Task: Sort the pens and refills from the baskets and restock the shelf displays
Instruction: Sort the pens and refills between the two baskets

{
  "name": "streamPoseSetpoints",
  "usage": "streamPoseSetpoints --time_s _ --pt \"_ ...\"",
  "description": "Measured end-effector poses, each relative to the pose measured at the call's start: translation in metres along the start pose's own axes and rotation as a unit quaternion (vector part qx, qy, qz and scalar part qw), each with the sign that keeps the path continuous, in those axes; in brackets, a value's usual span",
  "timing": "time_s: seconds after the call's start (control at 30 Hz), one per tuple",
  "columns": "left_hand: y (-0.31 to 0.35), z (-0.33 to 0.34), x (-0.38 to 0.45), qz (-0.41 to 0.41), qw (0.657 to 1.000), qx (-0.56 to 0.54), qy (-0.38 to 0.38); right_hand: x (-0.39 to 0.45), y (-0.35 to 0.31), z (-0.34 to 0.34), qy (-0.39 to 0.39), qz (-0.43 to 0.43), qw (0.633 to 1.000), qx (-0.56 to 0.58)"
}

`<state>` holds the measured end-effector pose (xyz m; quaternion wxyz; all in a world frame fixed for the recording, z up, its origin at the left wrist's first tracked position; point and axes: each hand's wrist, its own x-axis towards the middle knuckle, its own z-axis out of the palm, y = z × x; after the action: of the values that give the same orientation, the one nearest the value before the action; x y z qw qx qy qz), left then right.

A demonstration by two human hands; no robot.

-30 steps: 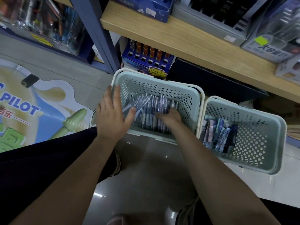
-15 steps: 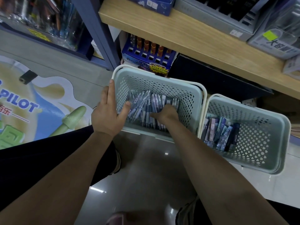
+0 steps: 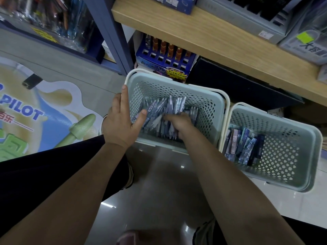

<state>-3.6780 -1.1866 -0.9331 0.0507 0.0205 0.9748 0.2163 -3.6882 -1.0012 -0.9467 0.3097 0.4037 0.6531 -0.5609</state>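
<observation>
- Left hand (image 3: 120, 124), fingers straight, steadies the pale green perforated plastic basket (image 3: 208, 101).
- Right hand (image 3: 178, 122) curls into the loose grey-blue pens (image 3: 169, 105); whether it grips any, I cannot tell.
- Both baskets look full; sorting seems barely begun.

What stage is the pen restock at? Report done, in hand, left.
Done: nothing visibly shelved yet. In hand: the right hand digs into the pens in the left basket, while the left hand steadies its wall. Left: those pens and the boxed packs in the right basket.
</observation>
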Motion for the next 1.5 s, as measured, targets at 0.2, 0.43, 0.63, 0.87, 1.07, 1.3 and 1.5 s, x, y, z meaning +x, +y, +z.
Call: streamPoseSetpoints --time_s 0.2,0.43,0.63,0.87,1.07,1.3,1.5 --pt "-0.001 0.002 0.000 -0.003 1.000 0.001 0.008 0.001 0.003 -0.016 -0.039 0.015 0.998 0.046" --pt "0.003 0.000 -0.001 -0.005 0.999 0.049 0.015 -0.025 -0.005 -0.029 -0.162 -0.050 0.982 0.081" --pt "0.042 0.001 -0.005 0.044 0.999 -0.011 0.027 -0.052 -0.004 -0.045 -0.152 -0.088 0.976 0.133" --pt "0.111 -0.004 -0.013 -0.234 0.815 -0.482 -0.220 -0.070 0.003 -0.065 -0.134 -0.101 0.973 0.157" --pt "0.113 -0.006 -0.004 -0.264 0.733 -0.565 -0.272 -0.073 0.003 -0.068 -0.106 -0.151 0.981 0.064" --pt "0.100 -0.004 0.009 -0.270 0.773 -0.534 -0.209 -0.055 0.009 -0.073 -0.110 -0.130 0.983 0.075" --pt "0.081 -0.017 0.013 -0.187 0.863 -0.447 -0.143 -0.041 0.003 -0.066 -0.084 -0.119 0.983 0.110"
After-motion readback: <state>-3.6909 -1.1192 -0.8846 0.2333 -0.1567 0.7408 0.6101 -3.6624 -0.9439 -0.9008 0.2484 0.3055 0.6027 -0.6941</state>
